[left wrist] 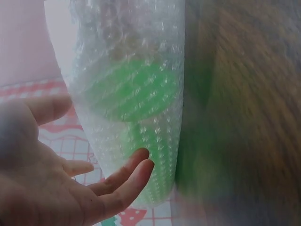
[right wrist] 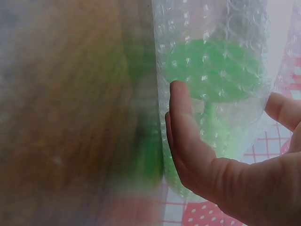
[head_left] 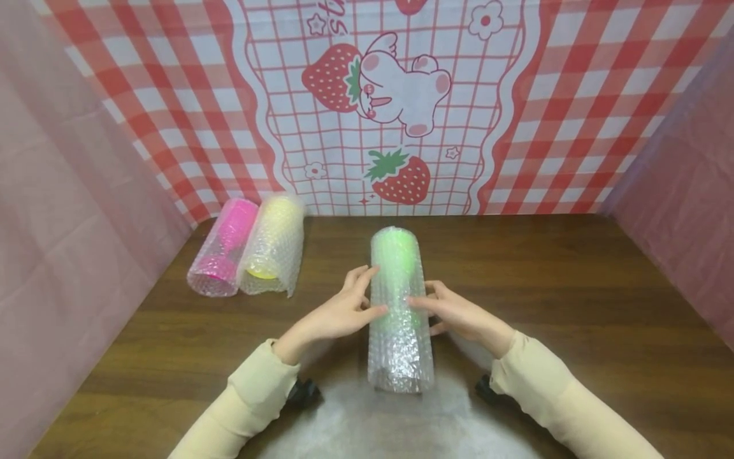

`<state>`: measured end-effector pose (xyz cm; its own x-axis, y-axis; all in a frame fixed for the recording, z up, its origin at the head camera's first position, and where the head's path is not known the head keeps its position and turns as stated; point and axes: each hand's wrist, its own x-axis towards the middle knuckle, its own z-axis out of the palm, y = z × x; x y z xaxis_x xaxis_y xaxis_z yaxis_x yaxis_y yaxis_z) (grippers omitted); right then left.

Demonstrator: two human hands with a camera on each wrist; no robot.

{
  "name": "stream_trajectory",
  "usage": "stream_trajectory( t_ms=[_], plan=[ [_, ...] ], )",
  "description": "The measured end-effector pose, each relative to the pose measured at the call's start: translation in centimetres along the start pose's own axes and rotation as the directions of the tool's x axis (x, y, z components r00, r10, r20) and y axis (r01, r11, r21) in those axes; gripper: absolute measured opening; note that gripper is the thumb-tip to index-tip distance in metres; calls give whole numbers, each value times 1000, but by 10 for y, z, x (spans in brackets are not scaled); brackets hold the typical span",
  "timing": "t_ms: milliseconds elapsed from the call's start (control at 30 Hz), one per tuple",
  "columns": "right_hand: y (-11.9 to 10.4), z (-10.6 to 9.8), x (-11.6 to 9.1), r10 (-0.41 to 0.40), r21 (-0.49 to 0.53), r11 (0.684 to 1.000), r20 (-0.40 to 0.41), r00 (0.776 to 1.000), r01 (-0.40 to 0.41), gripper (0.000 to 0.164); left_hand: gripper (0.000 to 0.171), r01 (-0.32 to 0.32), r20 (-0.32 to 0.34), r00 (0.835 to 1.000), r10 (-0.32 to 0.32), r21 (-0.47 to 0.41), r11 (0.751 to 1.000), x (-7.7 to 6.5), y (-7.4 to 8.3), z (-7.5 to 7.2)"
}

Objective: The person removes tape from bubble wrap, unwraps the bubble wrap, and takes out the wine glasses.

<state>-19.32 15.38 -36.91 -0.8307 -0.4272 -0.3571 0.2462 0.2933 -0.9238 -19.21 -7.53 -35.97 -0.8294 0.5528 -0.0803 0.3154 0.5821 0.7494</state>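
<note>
Desk (head_left: 527, 274) in the head view, its near edge cut off, carried three bubble-wrapped things: a pink bundle (head_left: 220, 248) and a yellow bundle (head_left: 272, 245) by the far left corner, and a green bundle (head_left: 399, 306) at the middle. The left hand (head_left: 338, 309) and right hand (head_left: 463, 313), apart from each other, touched the green bundle's opposite sides with relaxed fingers; some right fingertips were hidden. In the left wrist view, one green disc (left wrist: 136, 92) showed hazily through the wrap. In the right wrist view, the desk was blurred.

Between the hands (head_left: 338, 311) (head_left: 461, 313), glossy, bumpy clear plastic bubble wrap (head_left: 399, 360) covers a green item (left wrist: 134, 89), seemingly smooth plastic. Beyond the left one, similarly shiny wrap covers pink (head_left: 236, 223) and yellow (head_left: 280, 213) items. Beneath, the desk (head_left: 516, 261) shows smooth, low-sheen wood grain; ahead, the printed backdrop (head_left: 504, 95) looks like matt cloth.
</note>
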Motion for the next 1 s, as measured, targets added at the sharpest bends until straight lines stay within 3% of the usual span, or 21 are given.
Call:
stream_trajectory(
  t_ms=[267, 533, 1000],
  plan=[
    [5, -1, -11, 20, 18, 1000, 13, 1000, -20, 84, 73, -59, 66, 996, 58, 11, 998, -5, 4, 3],
    [8, 0, -20, 28, 19, 999, 19, 999, -28, 87, 73, -55, 119, 991, 54, 3, 998, -13, 9, 5],
    [12, 5, -31, 15, 34, 999, 30, 999, -16, 85, 71, -58, 112, 992, 54, 30, 998, -22, 13, 10]
  ],
)
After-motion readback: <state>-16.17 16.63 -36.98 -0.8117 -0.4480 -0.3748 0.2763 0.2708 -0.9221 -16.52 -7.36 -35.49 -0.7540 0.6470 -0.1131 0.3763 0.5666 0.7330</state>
